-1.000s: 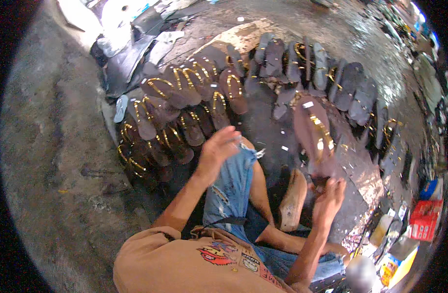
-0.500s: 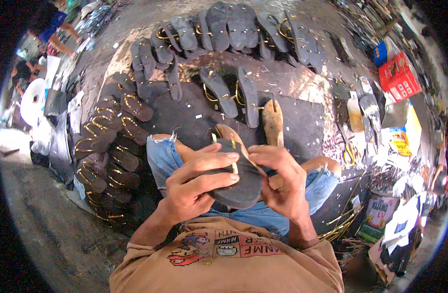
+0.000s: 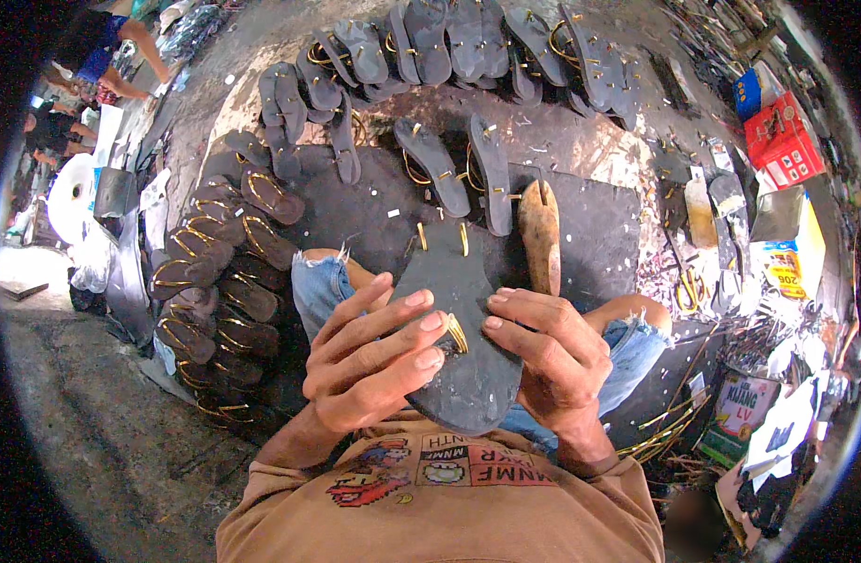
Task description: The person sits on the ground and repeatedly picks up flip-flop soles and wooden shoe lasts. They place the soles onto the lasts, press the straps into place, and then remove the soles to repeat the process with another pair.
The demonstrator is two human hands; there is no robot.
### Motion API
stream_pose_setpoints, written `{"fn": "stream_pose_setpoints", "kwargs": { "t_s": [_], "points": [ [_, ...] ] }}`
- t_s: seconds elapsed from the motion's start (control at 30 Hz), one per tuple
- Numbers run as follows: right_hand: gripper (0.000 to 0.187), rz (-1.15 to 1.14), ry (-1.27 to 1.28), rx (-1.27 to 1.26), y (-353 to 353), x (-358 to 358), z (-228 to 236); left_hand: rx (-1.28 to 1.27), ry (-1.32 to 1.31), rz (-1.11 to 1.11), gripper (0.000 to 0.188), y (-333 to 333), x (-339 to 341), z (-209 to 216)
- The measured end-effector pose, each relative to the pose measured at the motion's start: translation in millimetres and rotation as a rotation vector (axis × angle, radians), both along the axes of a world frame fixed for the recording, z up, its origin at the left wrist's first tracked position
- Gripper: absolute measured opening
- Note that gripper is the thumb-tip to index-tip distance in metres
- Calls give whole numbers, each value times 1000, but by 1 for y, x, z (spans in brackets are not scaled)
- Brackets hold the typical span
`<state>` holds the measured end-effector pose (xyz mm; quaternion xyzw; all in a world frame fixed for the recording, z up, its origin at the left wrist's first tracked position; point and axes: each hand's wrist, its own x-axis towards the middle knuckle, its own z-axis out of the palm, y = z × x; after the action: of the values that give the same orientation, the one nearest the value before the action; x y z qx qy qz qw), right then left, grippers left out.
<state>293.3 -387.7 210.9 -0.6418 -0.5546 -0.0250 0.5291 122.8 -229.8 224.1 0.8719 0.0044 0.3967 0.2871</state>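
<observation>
Across my lap lies a dark grey sandal sole (image 3: pixel 473 389), its broad face turned up. Two gold strap ends poke through its far part, and a gold strap tuft (image 3: pixel 458 334) sticks up near its middle. My left hand (image 3: pixel 370 352) grips the sole's left side, fingertips beside the tuft. On the opposite edge, my right hand (image 3: pixel 552 347) has its fingers on top and the thumb hidden below. Just beyond it rests a wooden shoe last (image 3: pixel 540 239) with a notched end. Two sandals with gold straps, a left one (image 3: pixel 432 169) and a right one (image 3: pixel 490 178), lie farther out.
Gold-strapped sandals (image 3: pixel 201 253) are piled at the left, and more soles (image 3: pixel 468 42) form a far row. A red box (image 3: pixel 782 141), a green tin (image 3: pixel 735 413) and loose gold strips (image 3: pixel 670 432) stand or lie at right. Another person's arm (image 3: pixel 144 52) shows at upper left.
The sole has swung from a steep tilt to lying flatter, showing its length and the gold ends. The wooden last seen beneath it is now hidden. Both hands have shifted along its edges.
</observation>
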Motion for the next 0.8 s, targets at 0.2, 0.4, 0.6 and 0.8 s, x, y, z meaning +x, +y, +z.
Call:
{"fn": "stream_pose_setpoints", "kwargs": {
  "t_s": [0.2, 0.4, 0.6, 0.8],
  "points": [
    [34, 19, -53, -28, 0, 1, 0, 3, 76, -45, 35, 5, 5, 6],
    [41, 49, 50, -49, -2, -1, -6, 127, 74, -34, 37, 7, 1, -6],
    [44, 46, 25, -66, -4, 1, -8, 64, 99, 43, 36, 10, -1, -3],
    [46, 45, -1, -70, -4, 3, -9, 10, 100, 64, 40, 9, -4, -9]
  ]
}}
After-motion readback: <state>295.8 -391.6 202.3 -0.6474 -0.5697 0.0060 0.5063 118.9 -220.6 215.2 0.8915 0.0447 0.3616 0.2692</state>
